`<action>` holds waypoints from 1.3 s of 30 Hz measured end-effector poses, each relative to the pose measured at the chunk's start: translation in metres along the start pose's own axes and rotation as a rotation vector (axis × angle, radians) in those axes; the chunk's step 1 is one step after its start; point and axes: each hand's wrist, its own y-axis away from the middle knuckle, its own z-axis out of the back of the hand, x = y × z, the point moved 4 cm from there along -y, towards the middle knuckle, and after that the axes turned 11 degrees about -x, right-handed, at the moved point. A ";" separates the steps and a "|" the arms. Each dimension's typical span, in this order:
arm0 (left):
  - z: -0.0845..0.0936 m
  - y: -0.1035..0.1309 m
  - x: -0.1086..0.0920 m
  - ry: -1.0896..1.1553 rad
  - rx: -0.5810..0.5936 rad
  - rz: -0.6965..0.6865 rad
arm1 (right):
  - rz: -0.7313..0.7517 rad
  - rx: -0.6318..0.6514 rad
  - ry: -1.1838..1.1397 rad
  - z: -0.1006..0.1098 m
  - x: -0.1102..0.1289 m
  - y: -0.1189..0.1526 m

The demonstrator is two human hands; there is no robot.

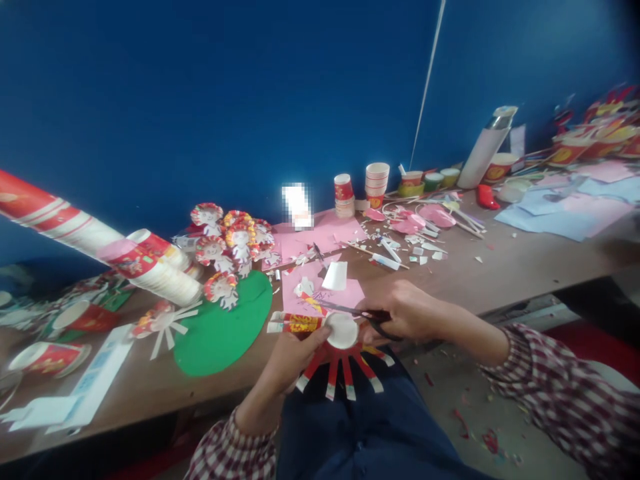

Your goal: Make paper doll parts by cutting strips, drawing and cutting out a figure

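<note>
Between my hands is a paper cup cut into strips that fan out from its round white base. My left hand pinches the cup at the left of its base, thumb on top. Red strips with pale ends spread downward over my lap, and a wider red and yellow piece points left. In my right hand is a pair of dark scissors, fingers wrapped round the handles. Their blades reach left just above the cup's base; whether they touch the paper I cannot tell.
Pink paper with scraps lies ahead. A green paper oval and several cut-out paper figures are at left, near long stacks of paper cups. Upright cup stacks and a flask stand along the blue wall.
</note>
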 end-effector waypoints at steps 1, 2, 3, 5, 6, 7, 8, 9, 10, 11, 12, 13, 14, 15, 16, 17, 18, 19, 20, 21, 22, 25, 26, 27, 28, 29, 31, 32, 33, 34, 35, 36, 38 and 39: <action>0.001 -0.001 0.000 -0.011 -0.015 -0.019 | -0.030 -0.020 -0.063 0.000 -0.006 0.000; 0.003 -0.003 0.000 -0.019 -0.036 -0.044 | -0.078 -0.035 -0.128 0.000 -0.013 0.001; 0.005 -0.004 0.000 -0.031 -0.062 -0.073 | -0.127 -0.040 -0.193 -0.001 -0.020 0.002; 0.010 -0.006 0.000 -0.091 -0.098 -0.143 | -0.216 -0.020 -0.282 -0.002 -0.035 0.003; 0.012 -0.007 -0.002 -0.133 -0.107 -0.206 | -0.257 -0.010 -0.255 -0.003 -0.042 0.004; 0.015 -0.006 -0.005 -0.190 -0.112 -0.298 | -0.327 -0.039 -0.142 -0.002 -0.051 0.006; 0.017 -0.005 -0.010 -0.258 -0.120 -0.429 | -0.419 -0.077 0.039 0.000 -0.060 0.008; 0.019 -0.002 -0.017 -0.335 -0.133 -0.594 | -0.498 -0.106 0.224 0.002 -0.068 0.010; 0.020 0.003 -0.025 -0.422 -0.149 -0.779 | -0.542 -0.119 0.358 0.004 -0.073 0.013; 0.021 0.010 -0.032 -0.512 -0.173 -0.980 | -0.570 -0.122 0.451 0.005 -0.076 0.015; 0.021 0.017 -0.039 -0.600 -0.195 -1.163 | -0.580 -0.113 0.494 0.004 -0.079 0.017; 0.021 0.025 -0.044 -0.681 -0.215 -1.325 | -0.580 -0.101 0.499 0.003 -0.081 0.018; 0.020 0.032 -0.049 -0.744 -0.236 -1.472 | -0.581 -0.089 0.492 0.002 -0.083 0.020; 0.020 0.039 -0.051 -0.801 -0.238 -1.611 | -0.582 -0.079 0.485 0.002 -0.085 0.021; 0.019 0.043 -0.053 -0.887 -0.230 -1.690 | -0.588 -0.070 0.486 0.001 -0.087 0.022; 0.018 0.046 -0.053 -0.960 -0.210 -1.756 | -0.596 -0.058 0.493 0.001 -0.090 0.023; 0.018 0.048 -0.053 -1.024 -0.192 -1.802 | -0.608 -0.041 0.504 0.001 -0.093 0.024; 0.018 0.048 -0.053 -1.075 -0.176 -1.831 | -0.623 -0.018 0.517 0.000 -0.096 0.025; 0.019 0.049 -0.052 -1.104 -0.162 -1.856 | -0.639 0.009 0.530 0.000 -0.099 0.026; 0.020 0.048 -0.052 -1.121 -0.154 -1.866 | -0.657 0.037 0.540 -0.001 -0.101 0.026; 0.021 0.047 -0.051 -1.129 -0.144 -1.861 | -0.679 0.061 0.550 -0.001 -0.104 0.026; 0.025 0.039 -0.050 -1.154 -0.089 -1.760 | -0.759 0.072 0.576 0.002 -0.107 0.025; 0.026 0.036 -0.050 -1.174 -0.075 -1.712 | -0.784 0.065 0.587 0.004 -0.107 0.024; 0.027 0.034 -0.049 -1.194 -0.064 -1.673 | -0.801 0.062 0.601 0.006 -0.107 0.023; 0.028 0.032 -0.048 -1.214 -0.056 -1.648 | -0.793 0.069 0.613 0.008 -0.107 0.021; 0.029 0.031 -0.047 -1.229 -0.055 -1.635 | -0.768 0.088 0.622 0.009 -0.107 0.019; 0.030 0.031 -0.046 -1.227 -0.061 -1.672 | -0.699 0.140 0.630 0.010 -0.107 0.017; 0.031 0.032 -0.045 -1.221 -0.063 -1.704 | -0.670 0.160 0.633 0.011 -0.107 0.016; 0.033 0.034 -0.045 -1.219 -0.070 -1.732 | -0.651 0.173 0.638 0.012 -0.108 0.016; 0.035 0.035 -0.044 -1.217 -0.082 -1.757 | -0.648 0.180 0.647 0.013 -0.108 0.016; 0.038 0.035 -0.044 -1.217 -0.098 -1.775 | -0.653 0.182 0.661 0.014 -0.108 0.016; 0.041 0.036 -0.044 -1.221 -0.116 -1.785 | -0.653 0.184 0.676 0.014 -0.108 0.016; 0.048 0.036 -0.043 -1.229 -0.155 -1.785 | -0.643 0.191 0.697 0.012 -0.106 0.017; 0.052 0.035 -0.043 -1.232 -0.171 -1.783 | -0.642 0.191 0.700 0.011 -0.105 0.017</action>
